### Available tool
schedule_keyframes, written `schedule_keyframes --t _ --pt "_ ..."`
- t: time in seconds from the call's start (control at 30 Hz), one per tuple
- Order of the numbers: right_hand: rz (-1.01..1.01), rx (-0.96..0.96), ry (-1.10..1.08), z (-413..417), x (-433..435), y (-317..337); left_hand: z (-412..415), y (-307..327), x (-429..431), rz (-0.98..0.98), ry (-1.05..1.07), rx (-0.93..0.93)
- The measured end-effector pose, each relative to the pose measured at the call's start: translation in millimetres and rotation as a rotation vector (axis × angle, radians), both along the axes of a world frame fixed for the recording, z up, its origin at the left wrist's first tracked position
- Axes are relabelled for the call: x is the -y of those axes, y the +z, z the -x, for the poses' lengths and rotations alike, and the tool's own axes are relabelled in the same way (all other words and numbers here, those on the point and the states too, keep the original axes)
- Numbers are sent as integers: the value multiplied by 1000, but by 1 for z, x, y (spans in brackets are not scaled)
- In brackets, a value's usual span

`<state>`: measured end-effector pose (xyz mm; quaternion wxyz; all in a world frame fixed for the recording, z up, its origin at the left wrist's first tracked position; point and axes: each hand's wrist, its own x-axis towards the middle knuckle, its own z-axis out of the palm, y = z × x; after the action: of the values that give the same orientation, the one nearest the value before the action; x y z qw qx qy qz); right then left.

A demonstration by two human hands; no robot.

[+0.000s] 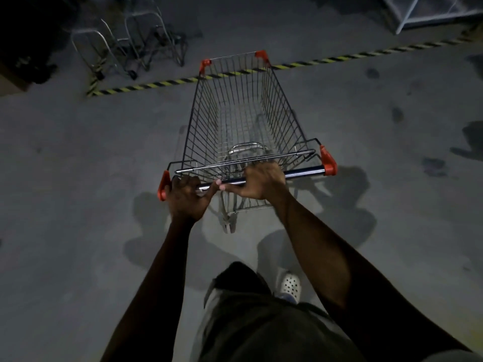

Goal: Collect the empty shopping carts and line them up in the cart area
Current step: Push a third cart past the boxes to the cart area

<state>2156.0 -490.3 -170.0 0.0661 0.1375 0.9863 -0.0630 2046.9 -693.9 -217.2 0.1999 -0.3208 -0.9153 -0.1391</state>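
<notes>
So I've got the empty silver wire shopping cart with orange corner caps (206,121) dead centre on the grey concrete floor (65,165), its far end over the yellow-and-black striped floor line (156,84). Both hands wrap its dark blue handle bar (303,171): left hand (187,198) near the left end, right hand (261,182) mid-bar, fingers curled over it, thumb tips almost meeting. Bare metal trolley frames (125,45) stand far left

Silver wire cart (243,113) with orange corners (328,159), yellow-black striped floor tape (156,84), white perforated shoe (291,283).
</notes>
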Motion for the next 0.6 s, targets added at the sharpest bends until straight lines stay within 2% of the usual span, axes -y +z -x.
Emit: schedule_keyframes --t 0.1,0.23,0.37,0.6 --pt "-30 -20 17 50 -33 -4 48 -3 -32 24 60 71" --pt "-19 -33 14 136 -76 -8 130 -10 -77 -45 56 -18" --pt "-24 -64 7 228 -121 -10 225 -10 -120 -56 47 12" --pt "21 -61 -38 369 -193 -6 375 27 -196 317 44 363"
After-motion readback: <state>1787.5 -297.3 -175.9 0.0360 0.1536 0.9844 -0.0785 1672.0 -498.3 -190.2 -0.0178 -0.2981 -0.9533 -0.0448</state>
